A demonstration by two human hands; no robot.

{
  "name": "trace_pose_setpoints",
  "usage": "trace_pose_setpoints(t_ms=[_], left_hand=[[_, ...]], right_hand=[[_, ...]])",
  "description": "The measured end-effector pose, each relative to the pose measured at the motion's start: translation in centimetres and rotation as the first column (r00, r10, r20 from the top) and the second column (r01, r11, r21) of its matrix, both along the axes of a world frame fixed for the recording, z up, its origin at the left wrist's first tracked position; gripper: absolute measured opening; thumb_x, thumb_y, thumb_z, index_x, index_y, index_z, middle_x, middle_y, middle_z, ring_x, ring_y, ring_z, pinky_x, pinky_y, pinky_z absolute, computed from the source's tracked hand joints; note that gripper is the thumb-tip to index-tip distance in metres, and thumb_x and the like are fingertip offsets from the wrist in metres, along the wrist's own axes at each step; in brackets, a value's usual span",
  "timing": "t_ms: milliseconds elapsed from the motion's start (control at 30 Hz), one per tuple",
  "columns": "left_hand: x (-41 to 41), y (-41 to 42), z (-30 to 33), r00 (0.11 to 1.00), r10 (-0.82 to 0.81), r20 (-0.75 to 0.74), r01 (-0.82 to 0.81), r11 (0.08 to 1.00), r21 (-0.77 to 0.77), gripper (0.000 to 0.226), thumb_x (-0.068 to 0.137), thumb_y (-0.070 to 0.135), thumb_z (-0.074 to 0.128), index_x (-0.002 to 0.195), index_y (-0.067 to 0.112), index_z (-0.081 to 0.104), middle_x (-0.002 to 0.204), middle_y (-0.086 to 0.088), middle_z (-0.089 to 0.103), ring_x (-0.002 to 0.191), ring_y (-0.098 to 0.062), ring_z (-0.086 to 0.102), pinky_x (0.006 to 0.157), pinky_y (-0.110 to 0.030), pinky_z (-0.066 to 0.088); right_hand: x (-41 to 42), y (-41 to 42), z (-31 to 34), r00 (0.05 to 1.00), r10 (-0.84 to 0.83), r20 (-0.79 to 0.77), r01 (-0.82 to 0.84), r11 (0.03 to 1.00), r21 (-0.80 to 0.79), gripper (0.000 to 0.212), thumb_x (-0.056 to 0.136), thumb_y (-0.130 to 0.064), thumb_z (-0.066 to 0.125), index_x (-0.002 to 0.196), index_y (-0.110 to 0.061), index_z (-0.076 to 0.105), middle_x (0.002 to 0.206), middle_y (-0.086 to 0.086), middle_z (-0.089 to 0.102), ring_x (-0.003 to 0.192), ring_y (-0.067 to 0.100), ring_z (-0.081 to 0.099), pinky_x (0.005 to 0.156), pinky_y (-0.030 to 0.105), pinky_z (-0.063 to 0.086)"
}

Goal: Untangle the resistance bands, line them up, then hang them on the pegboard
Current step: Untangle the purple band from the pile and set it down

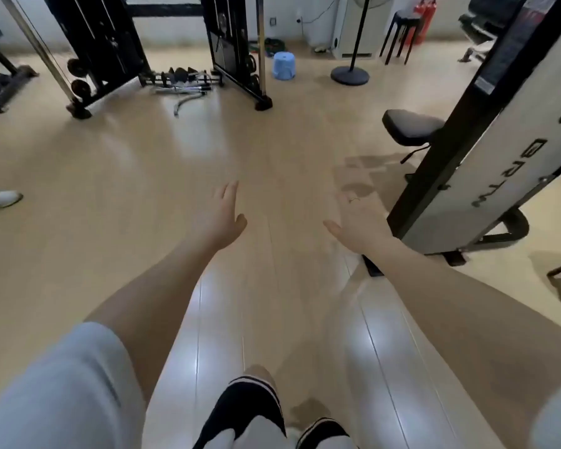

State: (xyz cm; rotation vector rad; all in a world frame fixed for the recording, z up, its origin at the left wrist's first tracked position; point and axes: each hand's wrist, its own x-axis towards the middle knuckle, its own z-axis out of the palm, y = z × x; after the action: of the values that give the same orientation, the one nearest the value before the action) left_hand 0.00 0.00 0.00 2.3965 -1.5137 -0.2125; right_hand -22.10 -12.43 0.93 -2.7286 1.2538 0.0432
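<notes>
1. Plainly, both the left hand and right hand reach forward with fingers spread, holding nothing.
2. No pegboard shows; green coils at 12 o'clock may be bands, too small to tell.
3. Judged step: walking to fetch them; next comes finding and gripping them.

A gym: a tall black steel cable machine with round weight plates stands on the pale wood-look floor, beside a white-panelled exercise machine with a black padded seat.
</notes>
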Motion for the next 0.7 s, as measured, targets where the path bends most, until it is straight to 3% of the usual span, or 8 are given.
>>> trace_pose_setpoints(t_ms=[133,300,533,700], left_hand=[[3.6,-2.0,-2.3,0.995,0.086,-0.051,-0.085,0.996,0.011,0.067,0.09,0.021,0.051,0.147,0.012,0.018,0.15,-0.01,0.03,0.133,-0.029,0.035,0.099,-0.041,0.037],[11.5,-7.9,-5.5,0.99,0.135,-0.039,-0.134,0.991,0.025,0.067,0.088,0.021,0.053,0.146,0.009,0.022,0.147,-0.013,0.033,0.133,-0.031,0.034,0.104,-0.042,0.034],[23.0,-20.6,-5.4,0.99,0.101,-0.099,-0.094,0.993,0.074,0.066,0.09,0.021,0.05,0.147,0.01,0.019,0.151,-0.01,0.028,0.136,-0.028,0.029,0.107,-0.039,0.03],[28.0,-32.1,-5.2,0.984,0.049,-0.17,-0.043,0.998,0.04,0.065,0.089,0.021,0.051,0.146,0.008,0.022,0.151,-0.008,0.027,0.136,-0.027,0.031,0.106,-0.04,0.033]], right_hand=[[3.4,-3.1,-2.5,0.998,-0.046,0.034,0.04,0.987,0.158,0.057,0.097,-0.04,0.041,0.142,-0.008,0.024,0.139,0.018,0.04,0.125,0.031,0.042,0.093,0.042,0.043],[11.8,-10.4,-5.5,1.0,-0.001,0.024,-0.003,0.989,0.151,0.049,0.098,-0.035,0.04,0.136,-0.006,0.035,0.135,0.018,0.045,0.124,0.033,0.042,0.096,0.044,0.04],[24.7,-22.5,-5.7,0.999,-0.041,0.02,0.035,0.964,0.264,0.047,0.097,-0.035,0.041,0.134,-0.005,0.036,0.13,0.018,0.046,0.117,0.034,0.048,0.093,0.04,0.042],[29.5,-32.7,-4.9,0.984,-0.166,0.071,0.138,0.945,0.295,0.052,0.098,-0.035,0.04,0.141,-0.007,0.03,0.134,0.017,0.047,0.122,0.032,0.046,0.095,0.038,0.038]])
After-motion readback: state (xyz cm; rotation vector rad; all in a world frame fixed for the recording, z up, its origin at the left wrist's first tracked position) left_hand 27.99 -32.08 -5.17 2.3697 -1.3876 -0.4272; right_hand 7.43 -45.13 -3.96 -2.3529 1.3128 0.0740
